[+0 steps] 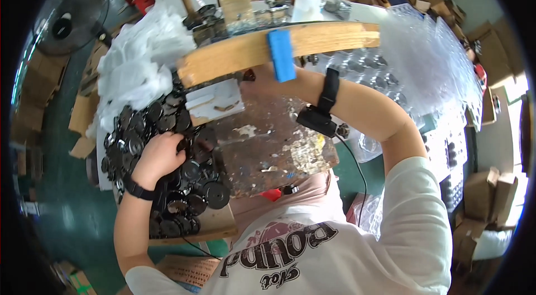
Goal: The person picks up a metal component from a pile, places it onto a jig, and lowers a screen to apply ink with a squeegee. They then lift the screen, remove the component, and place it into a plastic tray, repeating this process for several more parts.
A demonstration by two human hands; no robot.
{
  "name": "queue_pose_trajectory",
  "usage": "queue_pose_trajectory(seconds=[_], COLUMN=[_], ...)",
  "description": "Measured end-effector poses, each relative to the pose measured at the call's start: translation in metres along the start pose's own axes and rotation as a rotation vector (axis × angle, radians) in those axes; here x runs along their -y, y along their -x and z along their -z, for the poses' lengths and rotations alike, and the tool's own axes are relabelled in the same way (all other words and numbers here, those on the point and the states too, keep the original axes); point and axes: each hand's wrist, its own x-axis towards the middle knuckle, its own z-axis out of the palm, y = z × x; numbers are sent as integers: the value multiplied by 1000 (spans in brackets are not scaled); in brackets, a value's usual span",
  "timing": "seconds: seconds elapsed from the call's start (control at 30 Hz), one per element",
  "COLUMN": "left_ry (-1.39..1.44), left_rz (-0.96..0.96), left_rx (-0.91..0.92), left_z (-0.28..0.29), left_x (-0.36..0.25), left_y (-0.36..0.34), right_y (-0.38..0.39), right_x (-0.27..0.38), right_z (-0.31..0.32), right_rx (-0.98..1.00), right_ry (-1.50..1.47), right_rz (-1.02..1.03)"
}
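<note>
My left hand (161,155) reaches into a heap of glossy black round parts (132,145) on the left of the table. Its fingers are curled, with thumb and forefinger closed about one of the dark parts at the fingertips. My right hand (264,84) is blurred and partly covered by a wooden bar (329,38) with a blue wrap (281,55). A small dark reddish thing (249,75) shows at its fingertips; whether the hand grips it is unclear. Close by lies a white tray (207,108) with small brownish pieces on it.
A worn, stained board (262,141) lies before me. White plastic bags (142,52) stand at the back left, clear plastic blister trays (416,60) at the right. A white bottle with a red top (308,4) is behind the bar. A cable (359,166) hangs from my right wrist.
</note>
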Motion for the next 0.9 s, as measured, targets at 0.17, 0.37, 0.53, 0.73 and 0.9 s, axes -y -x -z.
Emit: queue_pose_trajectory(seconds=[0.17,0.37,0.53,0.73,0.9], left_ry=[131,159,268,1063,879], left_rz=[53,184,213,86,-43], left_rx=[-122,-146,-217,-203,-242], left_z=[-2,-4,5,18,22], left_x=[6,15,15,-12,-32], left_y=[-3,-7,-11,-26,-76], right_y=[53,130,146,151,127], right_x=[-140,-230,-231,-236,-203], right_z=[44,144,181,184,180], right_rx=[-14,-68,-265,-409,-401], right_ry=[350,339,161,278,56], right_rz=[-178,-840,-1238,-1045,-804])
